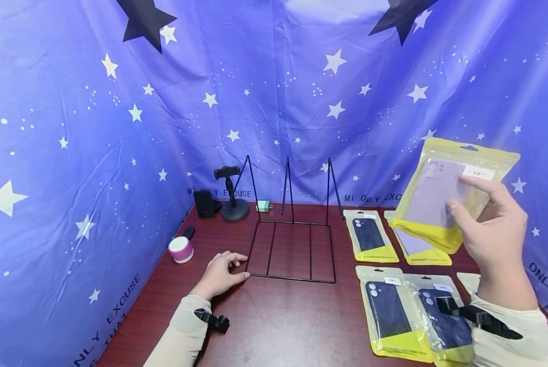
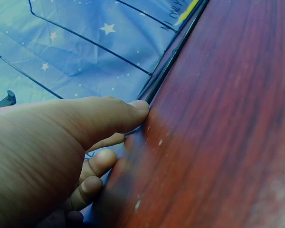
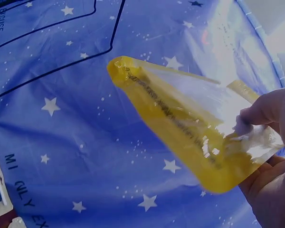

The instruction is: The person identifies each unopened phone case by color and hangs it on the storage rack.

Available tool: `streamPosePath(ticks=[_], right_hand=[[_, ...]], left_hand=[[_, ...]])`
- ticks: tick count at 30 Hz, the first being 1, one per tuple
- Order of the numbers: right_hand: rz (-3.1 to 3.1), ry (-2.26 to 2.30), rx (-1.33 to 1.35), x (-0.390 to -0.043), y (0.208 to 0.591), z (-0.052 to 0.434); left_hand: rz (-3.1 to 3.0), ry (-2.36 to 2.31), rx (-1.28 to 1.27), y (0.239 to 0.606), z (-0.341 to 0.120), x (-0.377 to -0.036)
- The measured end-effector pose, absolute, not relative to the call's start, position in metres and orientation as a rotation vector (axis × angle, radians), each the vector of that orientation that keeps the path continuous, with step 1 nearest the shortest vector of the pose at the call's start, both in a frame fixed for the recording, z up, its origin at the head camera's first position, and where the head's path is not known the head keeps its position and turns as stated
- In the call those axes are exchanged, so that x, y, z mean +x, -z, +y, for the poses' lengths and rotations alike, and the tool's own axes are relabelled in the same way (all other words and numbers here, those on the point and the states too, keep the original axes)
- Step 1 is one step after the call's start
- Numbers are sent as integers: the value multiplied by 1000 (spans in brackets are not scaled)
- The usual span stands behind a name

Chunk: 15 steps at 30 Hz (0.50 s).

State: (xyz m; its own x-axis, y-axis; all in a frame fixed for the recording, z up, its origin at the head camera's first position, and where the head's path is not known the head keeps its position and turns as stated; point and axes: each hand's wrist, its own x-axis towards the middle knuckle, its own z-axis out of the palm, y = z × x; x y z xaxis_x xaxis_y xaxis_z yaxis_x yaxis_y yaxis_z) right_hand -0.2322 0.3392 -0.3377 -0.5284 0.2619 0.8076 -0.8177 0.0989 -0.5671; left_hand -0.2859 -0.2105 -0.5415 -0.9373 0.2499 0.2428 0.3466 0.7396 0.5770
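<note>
My right hand (image 1: pixel 496 224) holds up a clear-and-yellow zip pouch (image 1: pixel 434 193) with a lilac phone case (image 1: pixel 432 183) inside, pinched at its right side between thumb and fingers. Seen from the right wrist, the pouch (image 3: pixel 180 128) shows its yellow bottom edge. On the table, my left hand (image 1: pixel 223 272) rests beside a black wire rack (image 1: pixel 292 279), its thumb and forefinger touching the front left corner. Up close in the left wrist view, the thumb (image 2: pixel 104 114) lies straight against the wire, the other fingers loosely bent below. The rack has three upright wire loops at its back.
Several pouched phone cases (image 1: pixel 388 308) lie at the right of the dark red table (image 1: pixel 283 321). Back left stand a black phone holder (image 1: pixel 234 206) and a small black stand (image 1: pixel 205 204). A green plug (image 1: pixel 263 206) and a pink-and-white round container (image 1: pixel 181 250) are nearby.
</note>
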Motion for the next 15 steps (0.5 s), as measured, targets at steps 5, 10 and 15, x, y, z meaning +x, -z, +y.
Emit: streamPosePath(ticks=[5,10,15], right_hand=[[-1479,-1610,645,-225,333,332],[-1450,-1682,705,-216,328,327],[-1488,-1671,729,-210,325,324]], left_hand=[[-2785,969,-484,544,-211,-287],[-2788,963,-483,543,-212,-286],[-2785,962,-485,543,-211,-286]])
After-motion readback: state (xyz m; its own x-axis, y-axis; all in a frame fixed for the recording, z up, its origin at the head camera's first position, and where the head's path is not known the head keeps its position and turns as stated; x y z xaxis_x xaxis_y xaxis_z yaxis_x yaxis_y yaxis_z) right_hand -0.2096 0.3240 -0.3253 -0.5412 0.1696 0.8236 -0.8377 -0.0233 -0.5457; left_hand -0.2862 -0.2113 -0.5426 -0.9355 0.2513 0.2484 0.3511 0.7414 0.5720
